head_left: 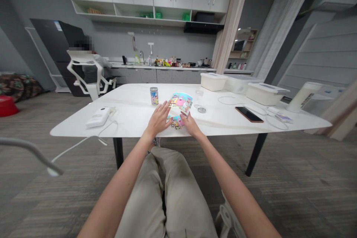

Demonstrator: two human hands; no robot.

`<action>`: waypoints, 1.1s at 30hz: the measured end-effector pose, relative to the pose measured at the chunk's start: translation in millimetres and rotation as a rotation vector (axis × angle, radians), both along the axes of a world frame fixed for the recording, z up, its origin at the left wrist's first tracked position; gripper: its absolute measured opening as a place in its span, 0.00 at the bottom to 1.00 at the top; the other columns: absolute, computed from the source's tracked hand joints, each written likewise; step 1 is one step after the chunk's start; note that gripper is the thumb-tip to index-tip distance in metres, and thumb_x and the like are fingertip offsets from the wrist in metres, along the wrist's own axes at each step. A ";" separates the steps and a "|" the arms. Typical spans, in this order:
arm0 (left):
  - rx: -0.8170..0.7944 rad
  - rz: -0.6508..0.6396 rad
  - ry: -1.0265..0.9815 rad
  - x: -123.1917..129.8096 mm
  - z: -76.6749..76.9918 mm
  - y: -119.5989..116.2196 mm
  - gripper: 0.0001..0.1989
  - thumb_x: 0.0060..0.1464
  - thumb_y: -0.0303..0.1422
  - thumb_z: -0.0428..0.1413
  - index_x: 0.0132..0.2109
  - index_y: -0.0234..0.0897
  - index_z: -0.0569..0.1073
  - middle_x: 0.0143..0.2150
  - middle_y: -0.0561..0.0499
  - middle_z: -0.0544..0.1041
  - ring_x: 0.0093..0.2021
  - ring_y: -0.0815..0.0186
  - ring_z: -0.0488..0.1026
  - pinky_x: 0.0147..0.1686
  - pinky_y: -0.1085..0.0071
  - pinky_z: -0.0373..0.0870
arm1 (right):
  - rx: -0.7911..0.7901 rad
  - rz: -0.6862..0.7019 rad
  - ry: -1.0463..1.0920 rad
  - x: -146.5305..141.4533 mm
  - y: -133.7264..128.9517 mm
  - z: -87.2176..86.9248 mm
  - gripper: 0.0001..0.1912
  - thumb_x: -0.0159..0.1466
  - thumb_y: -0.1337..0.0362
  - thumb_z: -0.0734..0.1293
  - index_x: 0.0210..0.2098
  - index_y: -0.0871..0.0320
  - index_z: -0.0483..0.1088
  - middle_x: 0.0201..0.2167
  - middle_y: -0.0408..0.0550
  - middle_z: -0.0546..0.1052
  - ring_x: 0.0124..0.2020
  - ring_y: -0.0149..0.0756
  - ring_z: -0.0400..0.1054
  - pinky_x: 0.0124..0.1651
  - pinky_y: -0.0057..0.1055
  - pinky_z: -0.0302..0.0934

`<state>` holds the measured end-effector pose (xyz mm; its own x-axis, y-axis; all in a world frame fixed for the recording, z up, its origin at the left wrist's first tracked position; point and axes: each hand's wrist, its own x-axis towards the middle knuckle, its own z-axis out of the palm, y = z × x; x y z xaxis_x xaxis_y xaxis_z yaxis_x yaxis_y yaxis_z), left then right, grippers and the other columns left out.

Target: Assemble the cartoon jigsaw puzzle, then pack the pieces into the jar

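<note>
A brightly coloured printed sheet [181, 100] in pink, blue and yellow lies on the white table in front of me. Nearer the table's edge is a cluster of small colourful pieces [176, 122], which look like jigsaw pieces. My left hand [159, 119] is at the left of both, its fingers stretched out and the thumb by the pieces. On the other side, my right hand [190, 123] has its fingers over the sheet's lower right corner and the pieces. I make out nothing held in either hand. A small printed can [154, 96] stands upright behind my left hand.
A clear container [198, 98] and a round lid [201, 110] are right of the sheet. Farther right lie a phone [249, 114] and cables. Lidded boxes [213, 82] line the back right. A white power strip [98, 117] lies left. A person sits beyond the table.
</note>
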<state>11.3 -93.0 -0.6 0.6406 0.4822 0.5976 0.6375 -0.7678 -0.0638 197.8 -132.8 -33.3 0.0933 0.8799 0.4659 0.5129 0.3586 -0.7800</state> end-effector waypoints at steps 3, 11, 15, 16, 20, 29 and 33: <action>0.036 -0.117 0.142 2.1 1.0 -3.4 0.26 0.61 0.36 0.45 0.65 0.32 0.59 0.72 0.42 0.49 0.72 0.55 0.43 0.68 0.54 0.44 | 0.018 0.133 0.356 5.2 5.4 1.1 0.26 0.65 0.47 0.59 0.55 0.57 0.65 0.55 0.54 0.73 0.57 0.41 0.67 0.57 0.41 0.62; 0.014 -0.250 0.233 5.5 -0.6 -1.2 0.26 0.61 0.33 0.46 0.65 0.35 0.61 0.70 0.44 0.56 0.70 0.56 0.49 0.67 0.56 0.51 | -0.044 0.002 0.963 16.0 14.1 -0.7 0.09 0.64 0.59 0.64 0.31 0.56 0.64 0.29 0.44 0.79 0.35 0.35 0.77 0.37 0.30 0.70; 0.002 -0.213 0.207 3.1 -3.2 0.2 0.17 0.61 0.35 0.47 0.53 0.36 0.72 0.62 0.39 0.67 0.63 0.53 0.63 0.61 0.54 0.62 | 0.004 -0.086 1.095 22.2 11.5 0.4 0.07 0.65 0.62 0.61 0.30 0.54 0.59 0.27 0.41 0.78 0.36 0.34 0.77 0.39 0.31 0.70; -0.008 -0.187 0.201 2.6 -3.9 -0.9 0.16 0.62 0.35 0.46 0.51 0.36 0.73 0.59 0.39 0.69 0.60 0.53 0.66 0.59 0.54 0.63 | 0.015 -0.102 1.112 23.4 11.0 0.7 0.06 0.65 0.62 0.60 0.31 0.54 0.59 0.27 0.41 0.78 0.36 0.33 0.77 0.40 0.31 0.70; -0.045 0.076 0.034 6.6 -9.5 -12.1 0.20 0.63 0.41 0.45 0.54 0.37 0.72 0.59 0.38 0.69 0.60 0.52 0.64 0.61 0.53 0.59 | 0.015 -0.117 1.175 23.9 10.4 0.6 0.04 0.65 0.63 0.58 0.32 0.53 0.58 0.27 0.39 0.77 0.35 0.33 0.77 0.40 0.31 0.70; -0.450 0.447 -0.049 38.3 -28.0 -13.3 0.46 0.49 0.65 0.45 0.67 0.41 0.59 0.71 0.35 0.50 0.69 0.34 0.44 0.60 0.35 0.46 | -0.024 -0.069 1.198 23.3 9.0 3.2 0.06 0.66 0.65 0.57 0.32 0.53 0.57 0.26 0.39 0.77 0.33 0.33 0.76 0.40 0.32 0.70; -0.543 0.417 0.074 44.1 -26.2 -1.5 0.48 0.49 0.66 0.42 0.68 0.41 0.57 0.71 0.36 0.48 0.70 0.36 0.42 0.62 0.39 0.45 | -0.030 -0.051 1.194 23.7 8.9 3.3 0.06 0.66 0.65 0.57 0.31 0.53 0.57 0.25 0.40 0.77 0.32 0.32 0.76 0.37 0.30 0.70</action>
